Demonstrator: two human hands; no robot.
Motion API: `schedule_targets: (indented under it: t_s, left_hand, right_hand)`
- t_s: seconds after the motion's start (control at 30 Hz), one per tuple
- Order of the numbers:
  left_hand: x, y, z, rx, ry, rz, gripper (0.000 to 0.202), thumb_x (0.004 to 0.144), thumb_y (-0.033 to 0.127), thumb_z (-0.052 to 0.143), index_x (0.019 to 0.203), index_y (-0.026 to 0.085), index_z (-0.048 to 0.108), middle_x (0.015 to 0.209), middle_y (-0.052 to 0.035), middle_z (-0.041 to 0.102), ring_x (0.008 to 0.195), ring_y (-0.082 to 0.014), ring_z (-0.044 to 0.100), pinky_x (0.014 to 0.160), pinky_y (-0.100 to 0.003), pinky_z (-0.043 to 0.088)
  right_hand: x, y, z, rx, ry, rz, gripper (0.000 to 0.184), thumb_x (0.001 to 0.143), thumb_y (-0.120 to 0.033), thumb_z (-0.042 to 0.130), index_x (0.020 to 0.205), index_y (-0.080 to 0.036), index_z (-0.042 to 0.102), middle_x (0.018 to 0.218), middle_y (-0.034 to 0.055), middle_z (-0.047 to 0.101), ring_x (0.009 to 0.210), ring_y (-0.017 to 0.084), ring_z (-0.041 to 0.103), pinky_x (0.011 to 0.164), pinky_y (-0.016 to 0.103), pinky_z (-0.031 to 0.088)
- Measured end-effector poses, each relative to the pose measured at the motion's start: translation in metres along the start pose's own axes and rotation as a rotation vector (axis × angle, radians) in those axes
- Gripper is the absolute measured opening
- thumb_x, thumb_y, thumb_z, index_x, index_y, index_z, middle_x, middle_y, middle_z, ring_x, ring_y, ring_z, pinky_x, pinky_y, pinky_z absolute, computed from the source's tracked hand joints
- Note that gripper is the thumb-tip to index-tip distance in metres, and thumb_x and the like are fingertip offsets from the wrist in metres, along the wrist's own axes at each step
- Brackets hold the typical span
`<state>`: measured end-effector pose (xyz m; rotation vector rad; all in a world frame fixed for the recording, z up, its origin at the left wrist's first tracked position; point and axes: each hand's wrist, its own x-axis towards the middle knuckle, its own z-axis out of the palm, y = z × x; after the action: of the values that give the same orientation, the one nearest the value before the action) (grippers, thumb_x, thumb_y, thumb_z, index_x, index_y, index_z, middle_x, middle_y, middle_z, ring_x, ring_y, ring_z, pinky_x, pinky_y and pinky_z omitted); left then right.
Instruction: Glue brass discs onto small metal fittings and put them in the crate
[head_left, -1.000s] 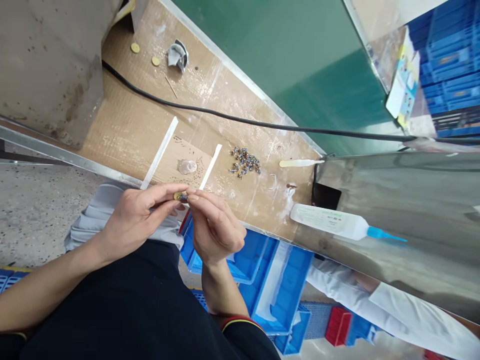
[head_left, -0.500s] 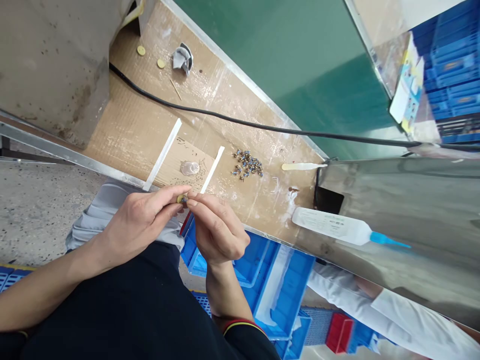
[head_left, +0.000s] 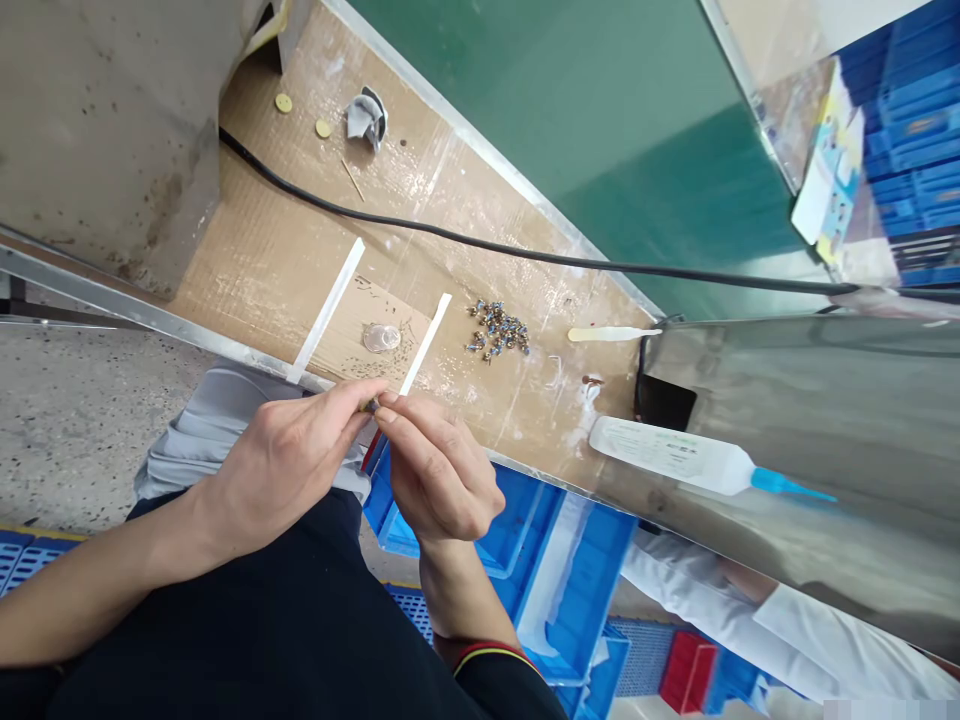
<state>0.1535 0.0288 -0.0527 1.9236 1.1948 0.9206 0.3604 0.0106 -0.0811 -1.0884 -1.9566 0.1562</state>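
Note:
My left hand (head_left: 281, 465) and my right hand (head_left: 439, 475) meet fingertip to fingertip just over the near edge of the cardboard-covered bench (head_left: 247, 250). Both pinch one tiny part (head_left: 370, 405), dark with a brass tint, mostly hidden by the fingers. Beyond them on the bench lies a small pile of similar blue and brass parts (head_left: 497, 331). A clear round blob (head_left: 381, 337) sits between two white strips (head_left: 325, 308).
A black cable (head_left: 465, 238) crosses the bench. A white glue bottle with a blue nozzle (head_left: 690, 460) lies on a metal housing at right. Blue bins (head_left: 555, 560) stand below the bench. Two yellow discs (head_left: 283, 103) and a crumpled rag (head_left: 366, 115) lie far off. Another person's white sleeve (head_left: 787, 620) shows lower right.
The view has shifted slightly. My fingertips have closed more tightly over the small part, so less of its brass disc shows; both hands stay at the same spot.

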Motion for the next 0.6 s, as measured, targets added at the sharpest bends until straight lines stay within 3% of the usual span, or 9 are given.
schedule_targets:
  t_s: [0.23, 0.3, 0.37, 0.47, 0.6]
  left_hand:
    - [-0.002, -0.005, 0.001, -0.109, 0.004, -0.062, 0.026, 0.118, 0.015, 0.06, 0.14, 0.02, 0.073, 0.128, -0.0038, 0.089, 0.107, -0.016, 0.089, 0.097, -0.021, 0.067]
    - [-0.002, -0.006, 0.003, -0.111, 0.02, -0.061, 0.028, 0.117, 0.016, 0.062, 0.142, 0.02, 0.073, 0.123, -0.0031, 0.09, 0.099, -0.0152, 0.09, 0.092, -0.021, 0.068]
    - [-0.002, -0.007, 0.005, -0.099, 0.035, -0.038, 0.034, 0.114, 0.015, 0.064, 0.147, 0.02, 0.072, 0.121, -0.0032, 0.091, 0.095, -0.0154, 0.09, 0.088, -0.022, 0.069]
    - [-0.001, -0.006, 0.01, -0.076, 0.04, -0.003, 0.039, 0.112, 0.012, 0.064, 0.15, 0.023, 0.07, 0.128, -0.0035, 0.09, 0.101, -0.0173, 0.091, 0.091, -0.024, 0.072]
    - [0.0, -0.002, 0.017, -0.054, 0.025, 0.025, 0.04, 0.112, 0.01, 0.063, 0.149, 0.023, 0.071, 0.139, -0.0036, 0.087, 0.106, -0.0171, 0.091, 0.101, -0.025, 0.072]
  right_hand:
    - [0.004, -0.001, -0.004, 0.069, 0.017, -0.025, 0.055, 0.105, -0.008, 0.078, 0.156, -0.029, 0.074, 0.13, 0.0078, 0.089, 0.111, 0.028, 0.09, 0.087, 0.042, 0.081]
    - [0.006, -0.003, -0.007, 0.163, 0.043, 0.076, 0.047, 0.106, -0.012, 0.079, 0.151, -0.029, 0.077, 0.125, 0.0074, 0.09, 0.109, 0.027, 0.09, 0.088, 0.042, 0.081]
    - [0.007, -0.006, -0.009, 0.242, 0.054, 0.278, 0.035, 0.108, -0.013, 0.077, 0.139, -0.03, 0.082, 0.117, 0.0051, 0.091, 0.105, 0.024, 0.09, 0.089, 0.041, 0.079]
    - [0.007, -0.01, -0.008, 0.365, 0.029, 0.556, 0.02, 0.109, -0.015, 0.076, 0.12, -0.029, 0.085, 0.109, 0.0031, 0.09, 0.1, 0.021, 0.088, 0.089, 0.036, 0.076]
    - [0.003, -0.009, -0.002, 0.529, 0.064, 0.625, 0.012, 0.106, -0.018, 0.082, 0.112, -0.028, 0.085, 0.106, 0.0019, 0.088, 0.102, 0.019, 0.086, 0.091, 0.033, 0.074]
